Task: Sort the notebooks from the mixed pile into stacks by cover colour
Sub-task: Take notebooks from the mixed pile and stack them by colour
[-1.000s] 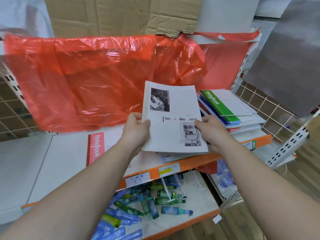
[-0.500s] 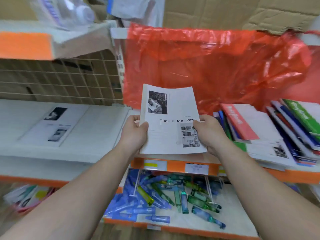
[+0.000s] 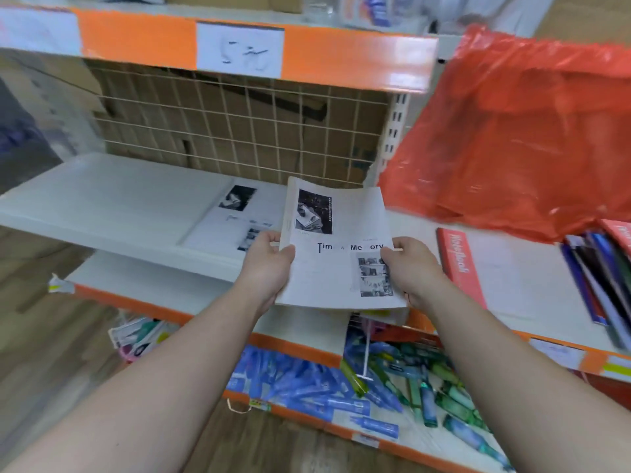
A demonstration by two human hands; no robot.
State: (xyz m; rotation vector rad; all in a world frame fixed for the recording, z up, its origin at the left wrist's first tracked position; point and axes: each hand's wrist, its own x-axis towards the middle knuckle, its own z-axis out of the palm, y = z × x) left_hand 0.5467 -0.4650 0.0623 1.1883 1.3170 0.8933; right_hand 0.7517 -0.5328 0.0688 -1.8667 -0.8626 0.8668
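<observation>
A white notebook (image 3: 336,254) with black photos and the words "Time & Memory" is held in the air over the shelf edge. My left hand (image 3: 268,268) grips its left side and my right hand (image 3: 411,268) grips its right side. Just behind and to the left, another white notebook (image 3: 235,221) of the same kind lies flat on the white shelf (image 3: 109,196). To the right lies a notebook with a red spine (image 3: 459,262). At the far right edge sits the mixed pile (image 3: 601,271) of blue, dark and red notebooks.
A crumpled red plastic bag (image 3: 522,138) fills the back right of the shelf. A wire grid with cardboard (image 3: 239,131) backs the left bay. An orange-edged shelf (image 3: 239,49) hangs above. Below, a lower shelf holds several blue and green packs (image 3: 392,387).
The view and both hands have swung left along the shelf, carrying the white notebook. The pile has slid to the right edge, and the white notebook lying on the shelf is now just behind the held one.
</observation>
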